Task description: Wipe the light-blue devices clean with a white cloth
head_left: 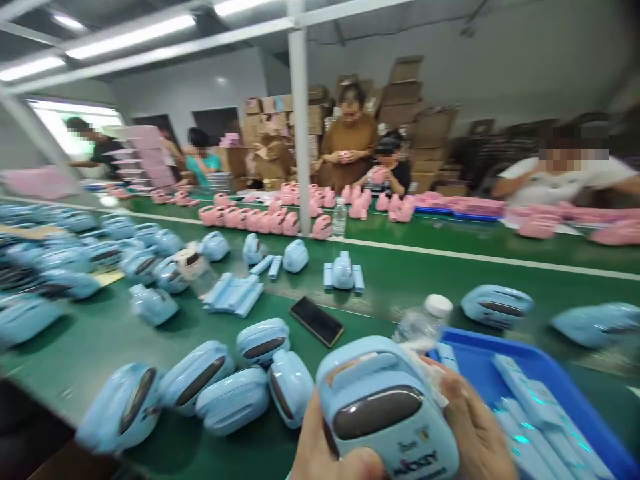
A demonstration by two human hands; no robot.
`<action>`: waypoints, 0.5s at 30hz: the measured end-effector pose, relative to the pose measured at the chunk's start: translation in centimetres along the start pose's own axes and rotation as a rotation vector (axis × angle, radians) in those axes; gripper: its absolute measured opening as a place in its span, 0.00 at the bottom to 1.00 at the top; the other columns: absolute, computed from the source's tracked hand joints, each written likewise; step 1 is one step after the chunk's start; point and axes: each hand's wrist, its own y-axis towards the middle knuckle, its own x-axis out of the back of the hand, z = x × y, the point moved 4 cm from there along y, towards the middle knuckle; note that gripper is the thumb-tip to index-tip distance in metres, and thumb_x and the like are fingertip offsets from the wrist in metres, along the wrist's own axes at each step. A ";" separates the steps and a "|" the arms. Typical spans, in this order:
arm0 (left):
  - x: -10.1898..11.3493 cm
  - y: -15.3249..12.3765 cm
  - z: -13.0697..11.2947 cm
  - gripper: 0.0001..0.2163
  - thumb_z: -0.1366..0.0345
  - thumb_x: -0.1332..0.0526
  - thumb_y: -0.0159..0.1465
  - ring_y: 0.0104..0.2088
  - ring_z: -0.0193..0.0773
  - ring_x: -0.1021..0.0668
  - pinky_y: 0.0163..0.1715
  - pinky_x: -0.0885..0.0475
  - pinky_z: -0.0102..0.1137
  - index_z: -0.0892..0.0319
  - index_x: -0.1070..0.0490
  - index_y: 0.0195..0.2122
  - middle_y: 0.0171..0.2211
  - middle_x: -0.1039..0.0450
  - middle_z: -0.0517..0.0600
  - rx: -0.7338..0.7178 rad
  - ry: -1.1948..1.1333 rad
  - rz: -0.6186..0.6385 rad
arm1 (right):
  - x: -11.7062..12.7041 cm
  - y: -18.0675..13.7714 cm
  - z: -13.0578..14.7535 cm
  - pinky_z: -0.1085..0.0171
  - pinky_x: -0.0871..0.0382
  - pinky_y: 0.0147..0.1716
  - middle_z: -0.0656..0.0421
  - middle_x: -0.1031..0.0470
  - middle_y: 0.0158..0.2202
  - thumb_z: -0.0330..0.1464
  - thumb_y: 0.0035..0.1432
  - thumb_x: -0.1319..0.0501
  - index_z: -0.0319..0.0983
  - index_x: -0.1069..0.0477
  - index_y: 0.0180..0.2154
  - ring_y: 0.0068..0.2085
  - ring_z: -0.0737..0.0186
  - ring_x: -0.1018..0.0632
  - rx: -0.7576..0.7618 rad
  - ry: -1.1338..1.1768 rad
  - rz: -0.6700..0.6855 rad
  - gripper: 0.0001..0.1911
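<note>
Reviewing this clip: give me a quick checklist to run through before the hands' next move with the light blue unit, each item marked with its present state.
1. Left hand on the light blue unit: ok, it cups the lower left side.
2. Right hand on the unit: ok, it wraps the right side.
3. Unit's dark window facing up: ok.
4. Blue tray within reach: ok, it sits just right of the hands, with light blue parts inside.
5. Water bottle clear of the unit: cannot tell, it stands close behind it.
6. Firmness of the grip: cannot tell, the picture is blurred.
</note>
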 end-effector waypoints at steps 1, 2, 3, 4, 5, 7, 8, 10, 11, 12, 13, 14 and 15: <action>-0.3 0.3 -0.4 0.48 0.36 0.24 0.46 0.57 0.65 0.20 0.56 0.22 0.47 0.51 0.32 0.65 0.52 0.18 0.57 -0.002 -0.055 0.043 | -0.3 0.1 0.0 0.56 0.19 0.27 0.53 0.14 0.36 0.53 0.71 0.41 0.42 0.18 0.49 0.35 0.46 0.14 -0.083 0.064 0.004 0.24; -0.6 0.7 -0.8 0.46 0.35 0.26 0.47 0.60 0.65 0.22 0.56 0.23 0.46 0.50 0.32 0.64 0.55 0.19 0.57 -0.009 -0.092 0.073 | -0.8 0.2 0.1 0.54 0.18 0.27 0.54 0.14 0.35 0.56 0.70 0.44 0.43 0.18 0.49 0.36 0.44 0.14 -0.174 0.160 0.024 0.28; -1.0 1.1 -1.1 0.43 0.37 0.25 0.49 0.62 0.63 0.23 0.55 0.22 0.43 0.49 0.32 0.63 0.57 0.21 0.57 -0.034 -0.111 0.075 | -1.4 0.2 0.3 0.53 0.17 0.28 0.54 0.14 0.35 0.58 0.70 0.47 0.43 0.18 0.51 0.36 0.43 0.13 -0.252 0.274 0.044 0.31; -1.2 1.4 -1.5 0.41 0.41 0.24 0.51 0.62 0.60 0.23 0.53 0.22 0.40 0.47 0.33 0.63 0.58 0.22 0.55 -0.077 -0.118 0.035 | -2.0 0.2 0.6 0.52 0.15 0.29 0.55 0.13 0.37 0.59 0.71 0.49 0.44 0.20 0.54 0.37 0.44 0.13 -0.299 0.377 0.050 0.32; -1.4 1.7 -1.8 0.39 0.44 0.23 0.52 0.61 0.55 0.22 0.51 0.22 0.36 0.45 0.34 0.63 0.59 0.23 0.53 -0.122 -0.109 -0.032 | -2.5 0.1 1.0 0.52 0.14 0.32 0.56 0.13 0.41 0.59 0.72 0.51 0.46 0.22 0.57 0.39 0.44 0.12 -0.303 0.445 0.031 0.33; -1.7 1.9 -2.3 0.39 0.48 0.22 0.54 0.56 0.50 0.19 0.50 0.22 0.34 0.44 0.36 0.64 0.59 0.25 0.52 -0.191 -0.093 -0.128 | -3.0 -0.1 2.3 0.52 0.13 0.38 0.56 0.15 0.50 0.55 0.74 0.51 0.47 0.25 0.60 0.44 0.45 0.13 -0.179 0.415 -0.034 0.28; -1.9 1.9 -2.4 0.40 0.49 0.21 0.54 0.56 0.52 0.19 0.52 0.22 0.36 0.45 0.36 0.65 0.59 0.25 0.53 -0.191 -0.129 -0.121 | -3.2 -0.2 3.0 0.52 0.14 0.43 0.56 0.17 0.55 0.52 0.75 0.51 0.48 0.25 0.60 0.50 0.45 0.14 -0.045 0.317 -0.062 0.26; -2.4 1.9 -2.4 0.38 0.50 0.21 0.53 0.58 0.59 0.20 0.56 0.22 0.43 0.50 0.31 0.64 0.59 0.23 0.56 -0.095 -0.289 -0.006 | -4.0 -0.7 4.4 0.48 0.20 0.58 0.56 0.23 0.63 0.48 0.77 0.50 0.48 0.26 0.61 0.61 0.45 0.21 0.331 0.031 -0.072 0.23; -2.6 1.9 -2.4 0.35 0.50 0.23 0.55 0.60 0.61 0.21 0.58 0.22 0.45 0.54 0.27 0.61 0.58 0.21 0.57 -0.040 -0.375 0.059 | -4.5 -1.2 4.9 0.46 0.27 0.65 0.57 0.27 0.66 0.47 0.77 0.49 0.48 0.28 0.64 0.66 0.45 0.26 0.545 -0.124 -0.051 0.23; -2.5 1.9 -2.6 0.29 0.49 0.25 0.58 0.60 0.59 0.21 0.59 0.22 0.43 0.56 0.23 0.58 0.56 0.18 0.57 0.011 -0.433 0.099 | -5.1 -1.7 5.0 0.46 0.35 0.70 0.58 0.31 0.70 0.45 0.77 0.48 0.47 0.32 0.67 0.71 0.46 0.32 0.750 -0.257 -0.019 0.24; -2.3 1.9 -2.7 0.23 0.49 0.29 0.62 0.60 0.54 0.19 0.58 0.22 0.38 0.57 0.19 0.53 0.52 0.16 0.56 0.065 -0.479 0.112 | -5.4 -2.1 4.7 0.47 0.40 0.72 0.58 0.36 0.73 0.41 0.78 0.47 0.45 0.37 0.71 0.73 0.47 0.37 0.900 -0.346 0.010 0.25; -2.0 2.1 -3.0 0.19 0.48 0.33 0.66 0.58 0.49 0.18 0.57 0.22 0.34 0.56 0.16 0.49 0.50 0.14 0.54 0.104 -0.532 0.103 | -5.5 -2.3 4.0 0.49 0.42 0.73 0.58 0.40 0.74 0.35 0.78 0.47 0.44 0.41 0.73 0.74 0.49 0.40 0.973 -0.394 0.035 0.27; -1.7 2.4 -3.2 0.18 0.47 0.36 0.68 0.56 0.46 0.17 0.57 0.22 0.32 0.54 0.15 0.46 0.49 0.13 0.52 0.127 -0.602 0.077 | -5.3 -2.2 3.1 0.52 0.41 0.73 0.58 0.41 0.75 0.30 0.76 0.46 0.44 0.43 0.74 0.74 0.51 0.40 0.960 -0.414 0.057 0.29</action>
